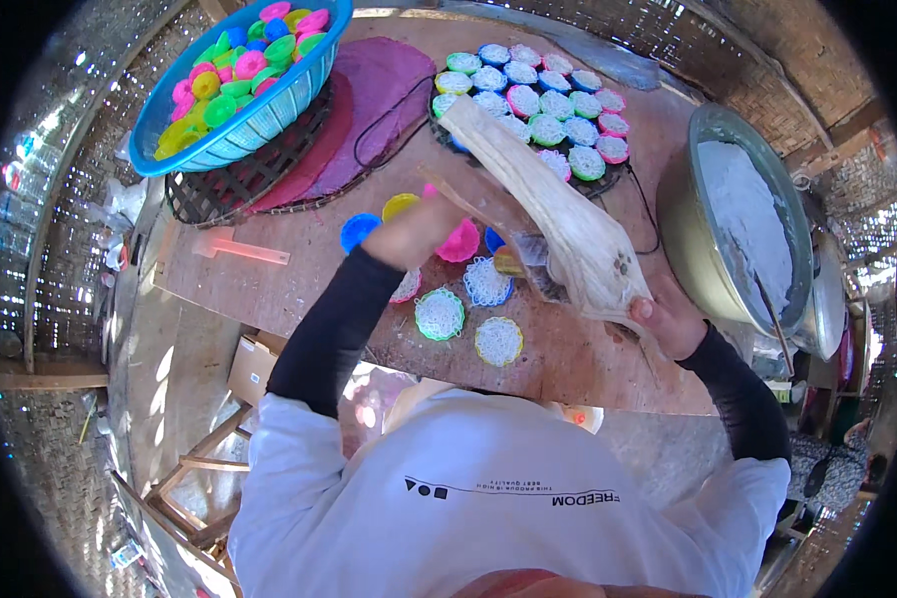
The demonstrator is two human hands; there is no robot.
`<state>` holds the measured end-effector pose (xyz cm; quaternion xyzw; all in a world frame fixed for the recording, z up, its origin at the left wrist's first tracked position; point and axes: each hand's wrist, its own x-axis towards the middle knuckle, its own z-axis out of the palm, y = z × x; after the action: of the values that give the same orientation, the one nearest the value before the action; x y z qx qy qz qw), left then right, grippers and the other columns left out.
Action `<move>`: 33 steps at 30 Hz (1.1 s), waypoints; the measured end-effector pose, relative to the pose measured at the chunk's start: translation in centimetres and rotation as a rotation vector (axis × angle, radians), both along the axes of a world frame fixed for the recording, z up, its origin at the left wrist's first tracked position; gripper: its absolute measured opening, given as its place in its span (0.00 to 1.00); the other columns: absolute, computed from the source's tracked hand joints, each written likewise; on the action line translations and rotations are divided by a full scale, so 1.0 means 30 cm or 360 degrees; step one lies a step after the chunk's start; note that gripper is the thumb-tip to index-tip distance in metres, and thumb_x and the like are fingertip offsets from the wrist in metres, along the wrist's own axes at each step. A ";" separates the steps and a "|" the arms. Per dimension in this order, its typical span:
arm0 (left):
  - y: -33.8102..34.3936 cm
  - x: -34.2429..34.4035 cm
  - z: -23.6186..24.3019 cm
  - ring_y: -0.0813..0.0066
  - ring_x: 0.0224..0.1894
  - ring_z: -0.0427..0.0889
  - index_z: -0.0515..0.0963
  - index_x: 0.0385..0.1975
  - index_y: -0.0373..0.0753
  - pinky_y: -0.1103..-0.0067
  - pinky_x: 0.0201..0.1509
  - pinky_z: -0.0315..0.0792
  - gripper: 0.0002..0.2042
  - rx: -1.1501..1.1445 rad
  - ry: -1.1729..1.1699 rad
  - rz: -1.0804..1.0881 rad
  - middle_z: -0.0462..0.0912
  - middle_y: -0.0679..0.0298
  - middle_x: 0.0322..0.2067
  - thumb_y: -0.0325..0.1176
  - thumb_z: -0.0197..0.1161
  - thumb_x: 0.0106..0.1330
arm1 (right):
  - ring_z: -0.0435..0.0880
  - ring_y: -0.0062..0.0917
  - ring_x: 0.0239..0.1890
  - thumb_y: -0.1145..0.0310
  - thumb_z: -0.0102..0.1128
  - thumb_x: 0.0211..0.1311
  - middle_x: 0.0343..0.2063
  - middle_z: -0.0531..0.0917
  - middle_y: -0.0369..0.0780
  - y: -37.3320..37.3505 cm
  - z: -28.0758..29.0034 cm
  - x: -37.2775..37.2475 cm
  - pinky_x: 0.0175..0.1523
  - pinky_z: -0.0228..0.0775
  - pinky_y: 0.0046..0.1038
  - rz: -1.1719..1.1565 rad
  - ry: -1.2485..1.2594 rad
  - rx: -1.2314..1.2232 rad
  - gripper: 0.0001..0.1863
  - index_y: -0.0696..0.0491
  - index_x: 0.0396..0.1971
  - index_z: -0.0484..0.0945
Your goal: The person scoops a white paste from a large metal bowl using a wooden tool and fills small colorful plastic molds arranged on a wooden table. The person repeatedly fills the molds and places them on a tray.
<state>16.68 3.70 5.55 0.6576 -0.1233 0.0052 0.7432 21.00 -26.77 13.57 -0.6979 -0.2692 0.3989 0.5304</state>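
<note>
A long, pale, dried plant sheath with a brown inner side slants across the middle of the table. My right hand is closed on its near lower end, the thumb pressed on the outside. My left hand is blurred over the small cups, at the sheath's brown edge; its fingers are smeared and partly hidden. Below the left hand stand cups topped with white strands, among them a green one, a blue one and a yellow one. A pink cup and a blue cup are beside it.
At the back, a round dark tray carries many strand-filled cups. To the right stands a large metal basin of white stuff with a stick in it. A blue basket of colourful cups is at far left, near a pinkish-orange scraper.
</note>
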 end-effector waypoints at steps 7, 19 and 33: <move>-0.110 -0.073 -0.025 0.71 0.41 0.73 0.67 0.48 0.38 0.74 0.48 0.66 0.14 0.0398 0.0604 -0.0040 0.68 0.64 0.46 0.35 0.46 0.65 | 0.71 0.17 0.23 0.44 0.50 0.57 0.20 0.74 0.36 -0.035 -0.069 0.029 0.28 0.63 0.21 0.0060 -0.0186 -0.0051 0.29 0.61 0.29 0.76; -0.130 -0.201 -0.048 0.64 0.49 0.66 0.77 0.37 0.41 0.65 0.48 0.59 0.14 0.2561 -0.0756 0.0629 0.72 0.66 0.42 0.36 0.59 0.50 | 0.72 0.16 0.23 0.48 0.47 0.60 0.26 0.76 0.36 -0.034 -0.107 0.072 0.27 0.62 0.19 -0.0175 -0.0012 0.0074 0.28 0.61 0.41 0.73; -0.105 0.110 0.371 0.61 0.58 0.63 0.56 0.60 0.40 0.64 0.60 0.59 0.39 -0.1289 -0.0360 -0.0007 0.67 0.63 0.53 0.62 0.52 0.55 | 0.73 0.17 0.31 0.40 0.45 0.58 0.31 0.76 0.39 -0.020 0.033 0.094 0.29 0.64 0.20 0.0228 -0.0160 0.0123 0.34 0.60 0.44 0.71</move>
<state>19.98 0.54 16.67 0.3074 -0.1935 0.1238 0.9234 23.82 -27.37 14.57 -0.6750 -0.3598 0.3897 0.5128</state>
